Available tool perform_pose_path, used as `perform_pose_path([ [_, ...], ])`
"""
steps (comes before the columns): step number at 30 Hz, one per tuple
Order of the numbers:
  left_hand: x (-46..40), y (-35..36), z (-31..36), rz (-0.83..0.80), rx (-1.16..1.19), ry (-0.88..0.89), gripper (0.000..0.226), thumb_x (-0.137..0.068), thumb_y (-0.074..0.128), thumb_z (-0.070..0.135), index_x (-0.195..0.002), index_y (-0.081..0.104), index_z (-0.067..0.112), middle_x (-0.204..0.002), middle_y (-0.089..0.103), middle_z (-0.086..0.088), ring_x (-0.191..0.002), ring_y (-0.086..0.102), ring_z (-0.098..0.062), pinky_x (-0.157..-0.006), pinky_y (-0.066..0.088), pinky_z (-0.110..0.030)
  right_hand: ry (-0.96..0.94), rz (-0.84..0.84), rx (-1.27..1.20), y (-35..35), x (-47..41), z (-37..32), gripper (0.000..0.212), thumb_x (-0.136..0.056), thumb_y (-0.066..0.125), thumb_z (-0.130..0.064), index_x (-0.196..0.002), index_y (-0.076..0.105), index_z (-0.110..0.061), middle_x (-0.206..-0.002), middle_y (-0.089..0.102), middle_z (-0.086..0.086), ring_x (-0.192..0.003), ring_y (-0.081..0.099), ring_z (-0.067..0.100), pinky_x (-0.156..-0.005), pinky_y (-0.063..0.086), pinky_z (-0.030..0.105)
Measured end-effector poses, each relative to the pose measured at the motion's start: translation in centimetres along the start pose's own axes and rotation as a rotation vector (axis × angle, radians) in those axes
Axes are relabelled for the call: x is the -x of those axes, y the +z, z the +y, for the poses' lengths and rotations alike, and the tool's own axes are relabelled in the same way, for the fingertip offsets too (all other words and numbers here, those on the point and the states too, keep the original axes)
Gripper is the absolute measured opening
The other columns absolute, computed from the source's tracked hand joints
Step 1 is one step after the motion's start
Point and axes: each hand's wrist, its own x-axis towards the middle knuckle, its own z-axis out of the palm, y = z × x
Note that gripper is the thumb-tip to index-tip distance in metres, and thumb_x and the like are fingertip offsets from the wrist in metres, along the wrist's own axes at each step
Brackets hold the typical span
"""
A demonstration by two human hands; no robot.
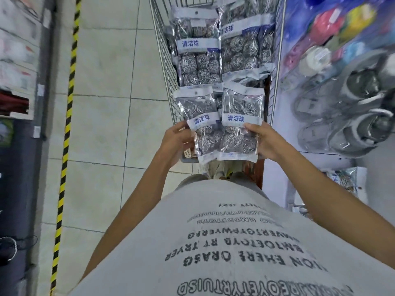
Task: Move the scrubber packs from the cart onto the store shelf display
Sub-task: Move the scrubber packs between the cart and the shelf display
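Each scrubber pack is a clear bag of coiled steel-wool balls with a white band printed in blue. The left hand [177,142] grips one pack [203,129] by its edge; the right hand [267,142] pinches a second pack [240,124], both over the near end of the wire cart [164,60]. Two more packs [198,50] lie in the cart at twelve o'clock. Pale floor tiles [106,103] and a yellow-black strip [68,114] run at nine o'clock; the store shelf [310,146] stands at three o'clock.
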Motion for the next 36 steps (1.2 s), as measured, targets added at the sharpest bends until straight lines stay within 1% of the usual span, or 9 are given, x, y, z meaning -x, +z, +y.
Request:
perform_pose_path([
  [4,1.7,1.7,2.1,-0.166,0.027,-0.001,0.049,-0.088,0.054,-0.016,-0.135,0.058,-0.001,-0.091,0.069,-0.003,-0.073,0.065,-0.014,-0.063,0.056,-0.03,-0.041,-0.084,-0.014,1.4,2.1,-1.1,0.081,-0.068,0.094,-0.034,-0.138,0.06,-0.012,-0.122,0.064,0.007,-0.093,0.068,0.015,-0.088,0.057,0.042],
  [9,2.9,3.8,3.8,-0.242,0.001,0.016,0.054,-0.079,0.062,0.006,-0.132,0.054,-0.001,-0.116,0.06,-0.012,-0.106,0.058,-0.025,-0.091,0.052,-0.045,-0.187,-0.036,-0.016,2.5,5.1,-1.1,0.078,-0.073,0.092,-0.029,-0.139,0.058,-0.004,-0.137,0.057,0.029,-0.117,0.054,0.034,-0.11,0.04,0.06],
  [12,3.0,4.9,4.0,-0.27,-0.087,0.035,0.042,-0.088,0.072,0.02,-0.125,0.059,0.004,-0.116,0.068,-0.006,-0.115,0.059,-0.025,-0.103,0.045,-0.05,-0.264,0.073,-0.051,3.1,7.3,-0.5,0.065,-0.079,0.084,-0.021,-0.136,0.06,-0.001,-0.134,0.062,0.026,-0.112,0.058,0.031,-0.101,0.048,0.051],
  [18,2.8,4.1,4.5,-0.427,-0.279,0.055,0.091,-0.058,0.097,0.047,-0.136,0.056,0.025,-0.13,0.07,0.005,-0.135,0.052,-0.027,-0.116,0.031,-0.063,-0.428,0.334,-0.227,5.3,11.8,3.9,0.04,-0.083,0.079,-0.015,-0.121,0.068,-0.009,-0.116,0.074,0.007,-0.11,0.062,0.023,-0.1,0.045,0.038],
  [22,4.3,3.5,4.2,-0.528,-0.375,-0.019,0.066,-0.067,0.089,0.026,-0.128,0.063,0.025,-0.124,0.073,0.005,-0.132,0.053,-0.028,-0.114,0.033,-0.063,-0.477,0.511,-0.398,7.1,15.1,9.1,0.021,-0.087,0.076,-0.012,-0.106,0.07,-0.014,-0.1,0.076,0.0,-0.098,0.064,0.02,-0.091,0.05,0.037],
  [25,5.1,3.3,3.1,-0.595,-0.46,-0.058,0.059,-0.071,0.086,0.023,-0.126,0.065,0.023,-0.124,0.073,0.002,-0.131,0.055,-0.029,-0.112,0.037,-0.064,-0.516,0.639,-0.543,8.3,17.4,13.6,0.023,-0.092,0.071,-0.006,-0.115,0.067,-0.005,-0.096,0.077,0.003,-0.082,0.073,0.013,-0.072,0.059,0.031],
  [29,6.9,3.8,0.1,-0.649,-0.577,-0.107,0.045,-0.08,0.083,0.009,-0.117,0.066,0.031,-0.122,0.073,0.002,-0.124,0.059,-0.026,-0.108,0.043,-0.06,-0.539,0.808,-0.747,9.9,20.3,19.8,0.046,-0.085,0.082,-0.012,-0.126,0.066,0.002,-0.115,0.075,0.02,-0.109,0.071,0.038,-0.101,0.053,0.058],
  [31,8.1,4.4,-1.5,-0.714,-0.631,-0.14,0.045,-0.076,0.085,0.012,-0.114,0.07,0.031,-0.119,0.075,-0.002,-0.122,0.064,-0.031,-0.104,0.048,-0.064,-0.537,0.848,-0.841,10.5,22.2,22.7,0.046,-0.084,0.083,-0.013,-0.126,0.067,-0.002,-0.12,0.073,0.022,-0.114,0.068,0.044,-0.096,0.052,0.069],
  [36,12.2,6.6,-6.3,-0.852,-0.818,-0.146,0.042,-0.082,0.079,0.006,-0.119,0.066,0.021,-0.111,0.075,0.0,-0.113,0.065,-0.024,-0.092,0.053,-0.048,-0.585,0.955,-1.004,11.4,27.2,30.2,0.03,-0.091,0.076,-0.01,-0.119,0.065,-0.008,-0.11,0.077,0.018,-0.092,0.076,0.033,-0.069,0.063,0.049],
])
